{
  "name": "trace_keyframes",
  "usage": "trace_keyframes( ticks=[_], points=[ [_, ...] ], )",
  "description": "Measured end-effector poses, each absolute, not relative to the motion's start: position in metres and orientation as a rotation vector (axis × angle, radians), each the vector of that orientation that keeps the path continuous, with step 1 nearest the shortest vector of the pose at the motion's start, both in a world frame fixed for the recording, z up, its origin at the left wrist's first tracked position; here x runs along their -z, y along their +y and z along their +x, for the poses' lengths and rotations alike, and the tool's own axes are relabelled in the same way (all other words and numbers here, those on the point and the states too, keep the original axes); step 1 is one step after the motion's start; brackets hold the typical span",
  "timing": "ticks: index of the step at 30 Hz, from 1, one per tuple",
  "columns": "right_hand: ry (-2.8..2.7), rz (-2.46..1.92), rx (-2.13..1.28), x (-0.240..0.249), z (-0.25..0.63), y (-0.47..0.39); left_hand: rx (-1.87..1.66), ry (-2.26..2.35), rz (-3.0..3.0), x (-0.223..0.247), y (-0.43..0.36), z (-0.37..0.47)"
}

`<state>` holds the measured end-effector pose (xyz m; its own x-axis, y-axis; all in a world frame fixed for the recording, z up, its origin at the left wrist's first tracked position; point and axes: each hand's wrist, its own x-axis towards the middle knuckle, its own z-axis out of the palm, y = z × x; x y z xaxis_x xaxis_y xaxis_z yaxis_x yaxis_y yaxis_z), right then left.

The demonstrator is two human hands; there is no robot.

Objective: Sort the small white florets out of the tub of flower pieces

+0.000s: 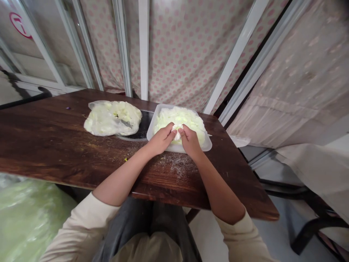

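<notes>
My left hand [163, 138] and my right hand [189, 139] meet over the near part of a white plastic tub [206, 145]. Between my thumbs and fingers is a small white piece [177, 134] with folded, petal-like edges; both hands are closed on it. Its exact kind is too small to make out. Many pale white-green pieces [177, 115] heap up in the tub, just beyond my fingers. Left of the tub lies a clear plastic bag [102, 118] filled with similar pale pieces.
A dark oval plate or inset [144, 125] shows between bag and tub. Pale crumbs [178, 163] litter the brown wooden table [103, 160]. A large bag of pale green stuff [29, 218] stands at lower left. Dotted curtains [188, 51] and white frames rise behind.
</notes>
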<state>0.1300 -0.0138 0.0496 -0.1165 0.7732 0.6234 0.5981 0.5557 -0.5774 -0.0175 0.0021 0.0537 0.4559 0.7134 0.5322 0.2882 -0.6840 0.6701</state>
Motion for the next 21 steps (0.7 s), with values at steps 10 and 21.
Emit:
trace_keyframes(
  ticks=[10,21],
  points=[
    [-1.847,-1.104,-0.416,-0.0503,0.1317,-0.0124,-1.21,0.986,2.222,-0.0505,0.0049,-0.0142],
    [-1.782,-1.091,-0.414,-0.0526,0.1323,-0.0126,-1.253,0.928,2.249,-0.0516,0.0026,-0.012]
  ],
)
